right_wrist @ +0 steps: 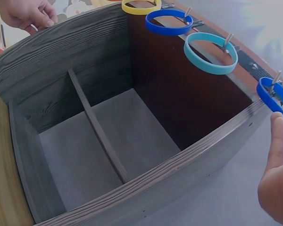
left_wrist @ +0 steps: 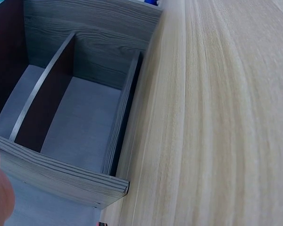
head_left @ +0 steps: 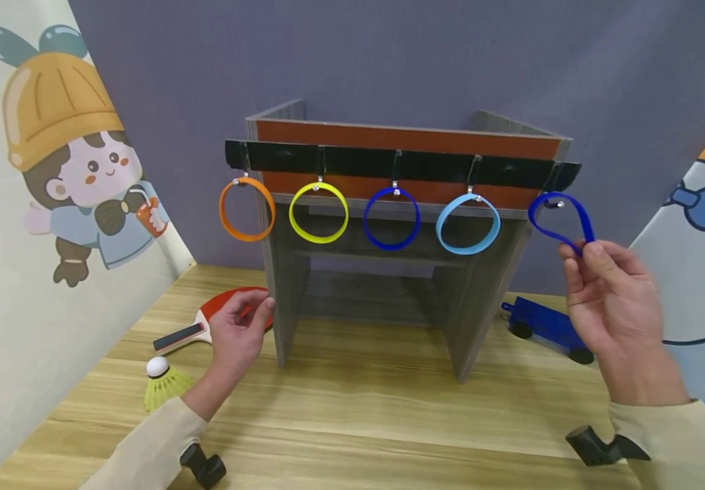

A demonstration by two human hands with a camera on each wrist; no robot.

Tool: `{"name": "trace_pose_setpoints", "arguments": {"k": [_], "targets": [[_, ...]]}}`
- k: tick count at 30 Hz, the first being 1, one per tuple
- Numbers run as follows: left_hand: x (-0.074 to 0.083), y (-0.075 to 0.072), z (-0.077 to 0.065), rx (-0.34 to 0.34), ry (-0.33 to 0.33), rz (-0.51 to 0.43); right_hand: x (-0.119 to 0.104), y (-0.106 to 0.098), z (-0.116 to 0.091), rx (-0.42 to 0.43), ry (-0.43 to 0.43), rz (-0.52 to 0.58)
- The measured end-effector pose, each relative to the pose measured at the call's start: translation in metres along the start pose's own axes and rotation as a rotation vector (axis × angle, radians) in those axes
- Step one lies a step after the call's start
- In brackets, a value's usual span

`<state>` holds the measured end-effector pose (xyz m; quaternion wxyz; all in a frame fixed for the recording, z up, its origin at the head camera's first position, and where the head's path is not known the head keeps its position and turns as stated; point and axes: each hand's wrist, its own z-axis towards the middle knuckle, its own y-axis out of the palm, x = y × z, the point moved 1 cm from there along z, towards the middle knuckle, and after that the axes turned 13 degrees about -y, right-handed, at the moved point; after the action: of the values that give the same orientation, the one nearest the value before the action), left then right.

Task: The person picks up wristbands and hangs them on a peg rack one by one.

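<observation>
My right hand (head_left: 617,299) pinches the lower end of a blue silicone wristband (head_left: 586,221) between thumb and fingers. The band's upper part loops round the rightmost hook (head_left: 554,204), and the pull draws it into a teardrop shape. Along the black strip (head_left: 358,163) other wristbands hang from hooks: orange (head_left: 222,211), yellow (head_left: 292,218), dark blue (head_left: 366,228) and light blue (head_left: 440,231). At the outer side of the grey wooden shelf (head_left: 275,299), my left hand (head_left: 236,330) touches the panel near its front edge with relaxed fingers.
A red table tennis bat (head_left: 220,303) lies behind my left hand. A yellow shuttlecock (head_left: 165,388) stands on the wooden table (head_left: 352,422) beside my left forearm. Right of the shelf, a dark blue toy cart (head_left: 545,323) sits near the back wall.
</observation>
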<state>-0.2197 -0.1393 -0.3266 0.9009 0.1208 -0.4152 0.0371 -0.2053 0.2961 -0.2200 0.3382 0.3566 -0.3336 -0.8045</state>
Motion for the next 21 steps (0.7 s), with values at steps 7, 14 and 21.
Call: {"name": "trace_pose_setpoints", "arguments": {"k": [7,14,21], "targets": [[0.0,0.001,0.001,0.004,0.005,0.006,0.007,-0.004,-0.004,-0.012,0.004,-0.038],[-0.001,0.0,0.0,0.007,0.002,0.006,0.016,-0.005,-0.011,-0.021,0.018,-0.133],[0.0,0.0,-0.001,0.009,-0.014,0.009,0.021,-0.004,-0.012,-0.016,0.031,-0.173]]}}
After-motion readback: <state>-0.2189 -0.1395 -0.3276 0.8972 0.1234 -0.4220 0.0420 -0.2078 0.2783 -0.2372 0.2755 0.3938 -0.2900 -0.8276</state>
